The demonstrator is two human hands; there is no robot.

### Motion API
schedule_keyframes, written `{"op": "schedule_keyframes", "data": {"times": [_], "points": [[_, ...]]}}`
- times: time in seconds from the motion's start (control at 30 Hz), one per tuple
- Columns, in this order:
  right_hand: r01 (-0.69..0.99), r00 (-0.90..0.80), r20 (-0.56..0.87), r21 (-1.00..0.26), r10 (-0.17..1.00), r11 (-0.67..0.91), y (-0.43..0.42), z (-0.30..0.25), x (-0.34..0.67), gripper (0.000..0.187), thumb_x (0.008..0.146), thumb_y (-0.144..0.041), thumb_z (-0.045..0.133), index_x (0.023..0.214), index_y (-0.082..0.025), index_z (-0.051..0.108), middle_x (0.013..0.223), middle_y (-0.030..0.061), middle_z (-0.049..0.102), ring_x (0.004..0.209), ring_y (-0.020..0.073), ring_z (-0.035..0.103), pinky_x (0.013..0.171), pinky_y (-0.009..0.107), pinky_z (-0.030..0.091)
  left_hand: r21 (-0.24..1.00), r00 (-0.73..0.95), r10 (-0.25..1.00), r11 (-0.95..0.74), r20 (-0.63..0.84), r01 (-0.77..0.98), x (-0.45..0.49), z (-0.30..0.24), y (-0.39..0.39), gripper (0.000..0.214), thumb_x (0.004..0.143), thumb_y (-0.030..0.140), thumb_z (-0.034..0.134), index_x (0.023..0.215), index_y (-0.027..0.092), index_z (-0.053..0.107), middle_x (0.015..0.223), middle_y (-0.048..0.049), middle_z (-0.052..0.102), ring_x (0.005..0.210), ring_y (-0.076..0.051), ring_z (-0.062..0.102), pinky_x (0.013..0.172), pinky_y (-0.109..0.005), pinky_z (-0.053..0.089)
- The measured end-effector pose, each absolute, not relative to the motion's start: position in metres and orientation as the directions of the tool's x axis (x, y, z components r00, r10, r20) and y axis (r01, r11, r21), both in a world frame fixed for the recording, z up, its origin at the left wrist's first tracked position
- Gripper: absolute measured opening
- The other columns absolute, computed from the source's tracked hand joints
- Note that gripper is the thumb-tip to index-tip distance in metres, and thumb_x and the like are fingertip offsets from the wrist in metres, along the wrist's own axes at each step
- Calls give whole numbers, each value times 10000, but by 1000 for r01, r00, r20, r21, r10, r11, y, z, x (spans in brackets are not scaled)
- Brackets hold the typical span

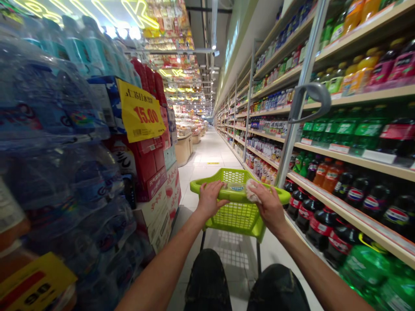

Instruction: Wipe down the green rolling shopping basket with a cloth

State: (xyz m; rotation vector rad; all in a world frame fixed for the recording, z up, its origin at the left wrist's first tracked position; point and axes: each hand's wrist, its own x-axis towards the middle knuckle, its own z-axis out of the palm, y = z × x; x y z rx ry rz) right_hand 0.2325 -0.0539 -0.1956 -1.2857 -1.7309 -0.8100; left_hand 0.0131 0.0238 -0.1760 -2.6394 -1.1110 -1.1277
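A lime green shopping cart (238, 216) stands in the aisle straight ahead of me. My left hand (211, 198) is closed over the left part of the cart's handle bar (235, 193). My right hand (267, 204) rests on the right part of the same bar, with its fingers curled around a crumpled white cloth or tissue (252, 190) that it presses against the bar. The basket's inside is mostly hidden by its near wall.
Shrink-wrapped water bottle packs (55, 142) and red cartons are stacked close on the left, with a yellow 15.00 price sign (140, 111). Drink shelves (350, 138) line the right, with a grey shelf post (300, 93). The tiled aisle (210, 151) runs ahead.
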Motion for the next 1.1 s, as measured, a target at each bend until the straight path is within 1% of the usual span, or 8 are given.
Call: {"op": "schedule_keyframes", "data": {"times": [0.07, 0.23, 0.47, 0.57, 0.73, 0.8, 0.97, 1.1], "points": [[976, -117, 891, 22, 439, 215, -57, -197, 259, 322, 872, -237, 367, 1131, -219, 558, 1160, 71, 606, 1119, 238, 526, 988, 467, 310, 209, 474, 594, -740, 651, 640, 11, -176, 24, 587, 671, 390, 698, 1188, 209, 487, 1255, -95, 535, 1161, -244, 468, 1002, -467, 251], [990, 100, 901, -131, 422, 45, -64, -196, 298, 315, 872, -276, 352, 1072, -214, 588, 1065, 61, 651, 1012, 235, 586, 955, 457, 349, 214, 469, 599, -735, 649, 643, 11, -176, 24, 603, 660, 389, 705, 1192, 206, 487, 1256, -93, 532, 1164, -248, 464, 1009, -471, 253], [954, -146, 889, 11, 434, 299, -55, -191, 209, 325, 885, -225, 374, 1173, -218, 523, 1254, 68, 537, 1202, 214, 451, 1004, 434, 297, 201, 472, 596, -733, 649, 650, 12, -177, 24, 597, 664, 385, 701, 1194, 213, 485, 1259, -92, 530, 1163, -247, 465, 1008, -471, 264], [963, -159, 885, 40, 437, 268, -57, -194, 234, 321, 880, -219, 384, 1161, -227, 539, 1217, 68, 568, 1174, 223, 480, 1007, 447, 285, 199, 478, 596, -735, 645, 648, 8, -175, 24, 593, 673, 384, 694, 1199, 213, 481, 1261, -95, 528, 1167, -247, 462, 1009, -478, 262], [996, 44, 914, -73, 403, 56, -62, -197, 278, 289, 868, -253, 402, 1083, -213, 591, 1077, 74, 650, 1065, 270, 561, 966, 505, 302, 202, 472, 601, -730, 645, 653, 10, -173, 22, 565, 679, 369, 689, 1186, 215, 495, 1257, -101, 533, 1164, -255, 468, 1009, -486, 265], [993, 34, 915, -75, 403, 86, -62, -194, 257, 283, 872, -245, 403, 1089, -217, 583, 1091, 67, 644, 1078, 256, 555, 970, 486, 306, 196, 467, 596, -729, 654, 656, 13, -173, 21, 548, 686, 359, 682, 1181, 215, 499, 1253, -102, 537, 1161, -258, 473, 1004, -488, 271], [962, -166, 884, 48, 437, 268, -53, -190, 206, 310, 878, -219, 426, 1166, -249, 537, 1258, 44, 535, 1209, 206, 442, 1030, 437, 256, 175, 461, 582, -727, 670, 664, 16, -174, 25, 515, 696, 343, 667, 1166, 203, 510, 1240, -106, 549, 1141, -272, 494, 978, -490, 300], [990, -18, 902, -43, 432, 132, -60, -194, 256, 291, 870, -206, 432, 1124, -236, 570, 1167, 56, 603, 1157, 245, 493, 995, 491, 286, 160, 464, 565, -734, 682, 660, 14, -175, 29, 515, 694, 354, 665, 1161, 197, 515, 1235, -104, 554, 1143, -276, 494, 976, -487, 299]]}}
